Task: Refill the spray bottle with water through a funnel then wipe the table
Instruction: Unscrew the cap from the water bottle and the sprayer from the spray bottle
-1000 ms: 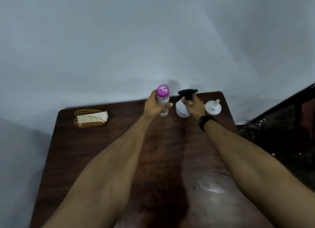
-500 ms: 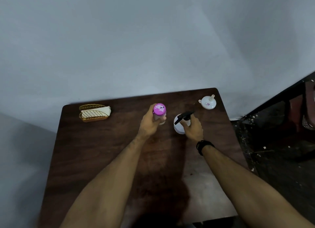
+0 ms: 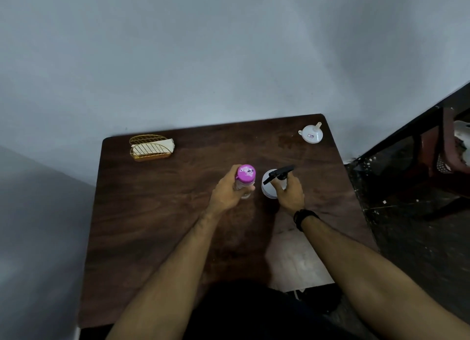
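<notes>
While hands grip bottles, round white funnel lies apart.

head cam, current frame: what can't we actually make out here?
- Water level in the pink-capped bottle: the left hand wraps round its clear body.
- Spray bottle fill level: opaque body, seen from above, partly behind the right hand.
- Sticker on the funnel: too small to read.
- Contents of the wire holder: white folded sheets, material unclear.
- Table near edge: covered by arms and body.

Left hand grips water bottle; right hand grips spray bottle.
</notes>
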The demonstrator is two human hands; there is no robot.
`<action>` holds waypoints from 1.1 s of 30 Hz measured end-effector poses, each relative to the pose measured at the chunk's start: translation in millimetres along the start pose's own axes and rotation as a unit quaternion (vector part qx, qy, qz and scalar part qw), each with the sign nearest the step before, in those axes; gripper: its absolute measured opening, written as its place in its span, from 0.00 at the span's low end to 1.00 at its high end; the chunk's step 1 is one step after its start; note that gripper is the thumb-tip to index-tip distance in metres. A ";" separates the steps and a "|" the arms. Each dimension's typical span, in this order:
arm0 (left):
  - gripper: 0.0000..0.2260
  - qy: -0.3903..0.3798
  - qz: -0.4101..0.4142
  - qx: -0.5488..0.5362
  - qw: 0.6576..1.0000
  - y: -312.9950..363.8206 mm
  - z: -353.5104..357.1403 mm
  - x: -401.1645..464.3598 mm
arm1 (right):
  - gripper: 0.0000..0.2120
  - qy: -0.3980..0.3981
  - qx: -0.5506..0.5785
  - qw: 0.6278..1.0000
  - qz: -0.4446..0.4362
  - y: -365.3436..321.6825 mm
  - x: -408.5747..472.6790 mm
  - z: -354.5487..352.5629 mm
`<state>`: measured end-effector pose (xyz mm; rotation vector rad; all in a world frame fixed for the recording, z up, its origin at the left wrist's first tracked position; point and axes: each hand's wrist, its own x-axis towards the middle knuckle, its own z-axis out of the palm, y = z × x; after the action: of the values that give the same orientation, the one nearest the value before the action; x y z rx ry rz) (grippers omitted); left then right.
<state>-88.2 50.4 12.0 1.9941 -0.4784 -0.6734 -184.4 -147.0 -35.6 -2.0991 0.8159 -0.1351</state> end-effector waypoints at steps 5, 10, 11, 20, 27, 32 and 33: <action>0.28 0.011 0.013 0.000 1.000 5.2 -3.7 1.0 | 0.24 0.089 0.004 0.996 -0.004 -1.2 -16.8 3.9; 0.31 0.028 0.060 0.015 0.998 24.3 -10.2 -5.1 | 0.17 0.116 -0.036 0.993 0.003 -4.4 -64.4 24.5; 0.29 0.027 0.067 0.028 0.997 27.8 -11.8 -4.1 | 0.17 0.087 -0.025 0.996 -0.020 -7.1 -70.4 29.1; 0.24 -0.092 0.148 0.174 0.969 39.0 -30.0 -5.1 | 0.34 -0.004 0.114 0.989 -0.095 -65.1 -50.3 60.6; 0.28 -0.121 0.154 0.290 0.937 41.4 -36.2 -9.3 | 0.25 -0.042 0.089 0.987 -0.126 -66.0 -45.3 53.6; 0.26 -0.029 0.097 0.298 0.949 46.6 -21.2 -22.3 | 0.18 -0.042 0.067 0.988 -0.134 -67.5 -44.3 50.6; 0.28 0.002 0.079 0.300 0.951 46.6 -18.9 -24.8 | 0.18 -0.045 0.063 0.987 -0.139 -66.5 -45.3 51.4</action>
<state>-98.1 54.9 67.0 2.4829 -0.9150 -0.4526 -167.2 -57.0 -9.0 -2.0730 0.4474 -0.2336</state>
